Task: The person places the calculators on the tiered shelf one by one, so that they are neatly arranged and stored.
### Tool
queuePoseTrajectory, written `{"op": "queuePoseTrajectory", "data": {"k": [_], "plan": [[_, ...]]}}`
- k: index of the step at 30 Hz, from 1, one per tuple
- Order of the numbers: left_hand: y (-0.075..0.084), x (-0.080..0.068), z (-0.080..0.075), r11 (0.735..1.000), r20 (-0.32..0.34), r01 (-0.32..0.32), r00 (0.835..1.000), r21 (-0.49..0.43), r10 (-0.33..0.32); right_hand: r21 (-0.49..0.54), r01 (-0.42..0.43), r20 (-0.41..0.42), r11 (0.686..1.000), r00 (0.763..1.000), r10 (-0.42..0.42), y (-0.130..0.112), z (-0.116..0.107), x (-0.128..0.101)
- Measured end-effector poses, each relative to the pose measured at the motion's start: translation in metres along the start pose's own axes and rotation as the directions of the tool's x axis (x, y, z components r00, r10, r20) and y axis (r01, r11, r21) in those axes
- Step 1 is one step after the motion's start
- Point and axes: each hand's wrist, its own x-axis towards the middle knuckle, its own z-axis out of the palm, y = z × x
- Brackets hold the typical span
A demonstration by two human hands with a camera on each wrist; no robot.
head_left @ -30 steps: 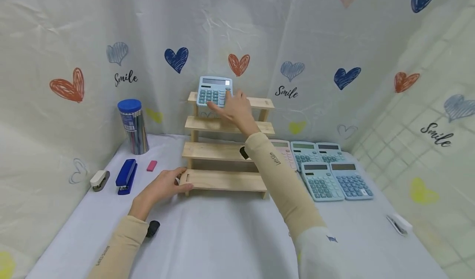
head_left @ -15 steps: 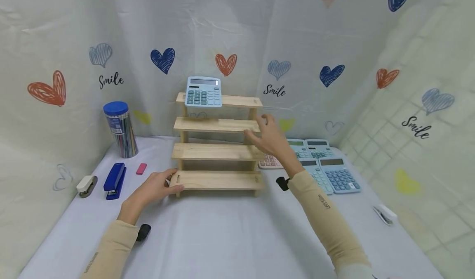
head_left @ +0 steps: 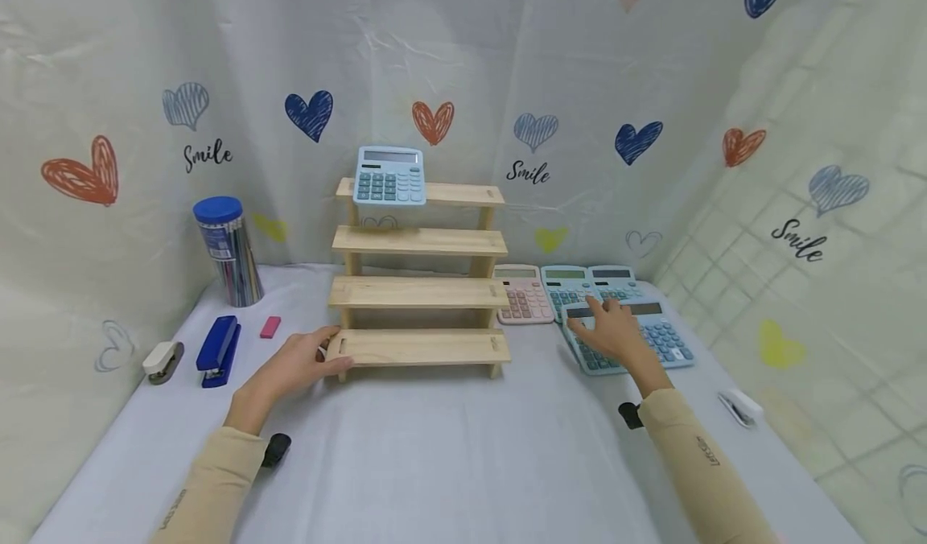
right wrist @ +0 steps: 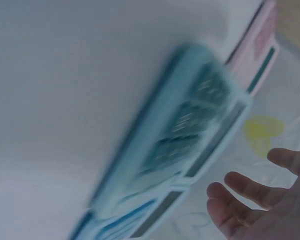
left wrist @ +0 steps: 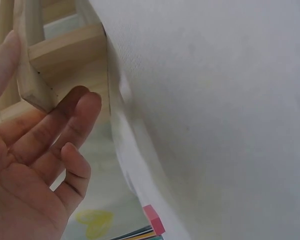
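Observation:
A four-tier wooden display stand (head_left: 418, 348) stands on the table. My left hand (head_left: 298, 362) grips the left end of its lowest board, thumb on top; the left wrist view shows the fingers beneath the board (left wrist: 37, 95). One light-blue calculator (head_left: 389, 176) leans upright on the left of the top tier. My right hand (head_left: 614, 336) hovers with spread fingers over the front-left blue-green calculator (head_left: 588, 356), holding nothing. In the right wrist view the hand (right wrist: 265, 205) is apart from the blurred calculator (right wrist: 190, 130). Beside it lies a blue calculator (head_left: 668, 340).
Behind are a pink calculator (head_left: 525, 296) and two blue-green ones, one (head_left: 566, 283) next to it. A white stapler (head_left: 740, 407) lies far right. At left are a lidded pencil tub (head_left: 230, 253), blue stapler (head_left: 218, 351), small white stapler (head_left: 162, 362) and pink eraser (head_left: 270, 327).
My right hand has let go of the calculator on the top tier and moved right and down to the calculators on the table. My left hand keeps its grip on the stand.

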Motion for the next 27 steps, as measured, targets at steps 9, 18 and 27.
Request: {"op": "queuePoseTrajectory", "data": {"k": [9, 18, 27], "plan": [[-0.001, 0.003, -0.001, 1.000, 0.006, -0.002, 1.000, 0.015, 0.002, 0.027, -0.052, 0.157, 0.998, 0.986, 0.047, 0.037, 0.011, -0.017], [-0.001, 0.004, 0.001, 1.000, 0.015, -0.015, 1.000, 0.014, 0.015, 0.013, -0.100, 0.171, 0.995, 0.981, 0.097, 0.038, 0.021, -0.016], [0.001, 0.002, 0.000, 1.000, 0.015, -0.007, 1.000, 0.021, 0.007, -0.002, -0.119, 0.192, 0.993, 0.974, 0.117, 0.021, 0.020, -0.026]]}}
